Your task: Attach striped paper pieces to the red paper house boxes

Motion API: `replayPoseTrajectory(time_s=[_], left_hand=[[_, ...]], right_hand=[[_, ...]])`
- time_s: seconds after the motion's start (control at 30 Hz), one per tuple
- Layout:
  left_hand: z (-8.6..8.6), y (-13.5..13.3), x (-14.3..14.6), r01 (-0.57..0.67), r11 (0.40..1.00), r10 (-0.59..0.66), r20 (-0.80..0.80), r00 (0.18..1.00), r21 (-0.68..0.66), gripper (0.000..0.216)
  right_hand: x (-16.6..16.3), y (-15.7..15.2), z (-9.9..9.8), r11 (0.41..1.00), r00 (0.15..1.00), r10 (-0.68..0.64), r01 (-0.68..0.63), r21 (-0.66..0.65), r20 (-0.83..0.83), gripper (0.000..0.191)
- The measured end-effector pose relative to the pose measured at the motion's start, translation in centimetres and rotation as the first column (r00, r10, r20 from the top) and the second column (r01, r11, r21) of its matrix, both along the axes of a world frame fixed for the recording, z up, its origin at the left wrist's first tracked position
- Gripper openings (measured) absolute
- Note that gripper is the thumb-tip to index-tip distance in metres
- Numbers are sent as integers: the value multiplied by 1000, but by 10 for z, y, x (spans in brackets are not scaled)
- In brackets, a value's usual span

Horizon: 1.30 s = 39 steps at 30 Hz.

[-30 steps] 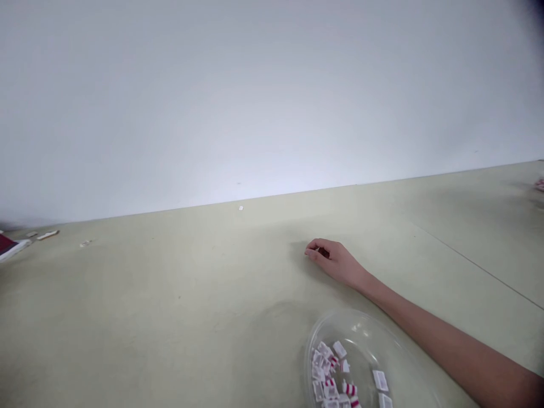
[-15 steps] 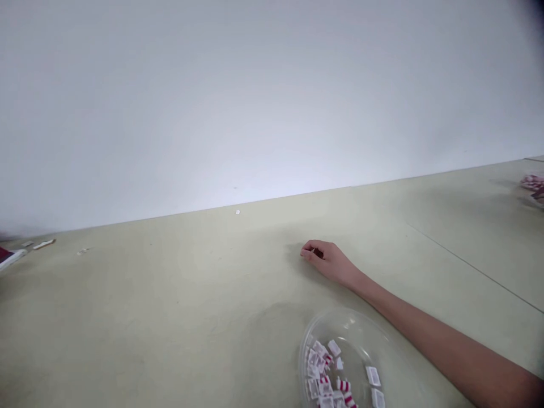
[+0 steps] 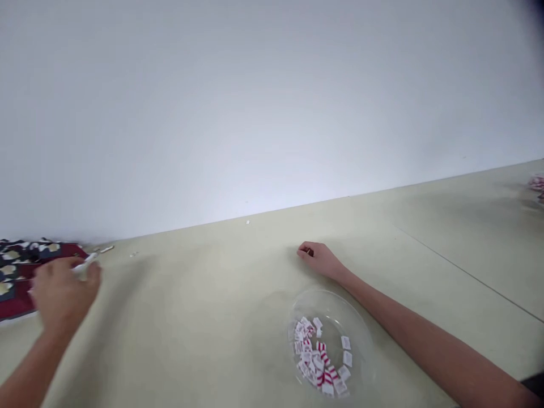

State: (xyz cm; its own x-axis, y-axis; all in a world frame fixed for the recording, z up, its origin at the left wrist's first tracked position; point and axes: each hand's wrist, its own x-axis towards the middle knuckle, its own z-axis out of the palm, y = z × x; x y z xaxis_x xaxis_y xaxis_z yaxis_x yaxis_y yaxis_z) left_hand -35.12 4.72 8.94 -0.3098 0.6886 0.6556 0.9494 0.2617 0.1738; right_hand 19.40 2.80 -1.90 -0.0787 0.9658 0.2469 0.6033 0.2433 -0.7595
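My left hand (image 3: 66, 289), blurred by motion, is over the right edge of a dark red and navy patterned stack (image 3: 17, 306) at the far left. Thumb and fingers are apart around a strip of its white edge; no firm hold shows. My right hand (image 3: 318, 258) rests on the table with its fingers curled and the thumb near the fingertips. The hollow of that hand is dark, and whether anything is in it is hidden. In front of the right forearm stands a round clear plastic bowl (image 3: 361, 334), holding several small white pieces (image 3: 312, 360) and red-and-white striped ones (image 3: 322, 348).
Behind the pale table (image 3: 191, 317) rises a white wall (image 3: 272, 113). Small scraps (image 3: 107, 249) lie beyond the left hand, and a white bit (image 3: 248, 222) sits near the wall. Another red-and-white heap (image 3: 538, 182) is at the right edge. A seam (image 3: 459, 271) crosses the table.
My left hand has come into view at the left, over the patterned stack. The view has shifted left, showing more of the stack and bowl. My right hand keeps its curled pose.
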Motion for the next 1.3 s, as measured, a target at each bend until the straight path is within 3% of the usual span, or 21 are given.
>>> replayPoseTrajectory(time_s=[0.03, 0.13, 0.3, 0.37, 0.5, 0.6, 0.73, 0.97, 1.17, 1.3], left_hand=[[-8, 5, 7, 45, 995, -43, -19, 999, 85, 34], [-32, 11, 42, 286, 955, -287, -2, 958, 73, 29], [-54, -7, 147, 599, 801, -593, 148, 792, 3, 40], [-54, -20, 193, 706, 707, -681, 235, 694, -37, 40], [-47, -46, 269, 886, 460, -806, 387, 447, -65, 35], [-42, -59, 306, 937, 344, -838, 429, 338, -66, 33], [-49, -68, 329, 962, 266, -845, 464, 265, -64, 31], [-67, -83, 329, 977, 203, -820, 532, 209, -70, 30], [-66, -86, 335, 979, 170, -847, 491, 203, -113, 30], [-69, -83, 332, 974, 169, -853, 472, 221, -152, 29]], right_hand=[[0, 1, -1, 1000, 1000, 0, 0, 7, -7, 19], [1, 1, -2, 999, 1000, -1, 1, 47, -12, 16], [4, -4, -3, 994, 999, 34, -38, 105, 35, 19], [6, -8, -3, 990, 996, 72, -78, 116, 50, 20], [11, -15, -3, 975, 985, 146, -159, 152, 91, 20], [15, -17, -2, 965, 977, 177, -196, 172, 120, 18], [17, -15, -1, 961, 971, 194, -217, 174, 137, 18], [23, -15, 1, 959, 973, 192, -214, 187, 127, 16], [47, -1, 5, 977, 998, -59, 64, 204, -32, 31], [95, 13, 12, 920, 937, -306, 337, 201, -170, 41]])
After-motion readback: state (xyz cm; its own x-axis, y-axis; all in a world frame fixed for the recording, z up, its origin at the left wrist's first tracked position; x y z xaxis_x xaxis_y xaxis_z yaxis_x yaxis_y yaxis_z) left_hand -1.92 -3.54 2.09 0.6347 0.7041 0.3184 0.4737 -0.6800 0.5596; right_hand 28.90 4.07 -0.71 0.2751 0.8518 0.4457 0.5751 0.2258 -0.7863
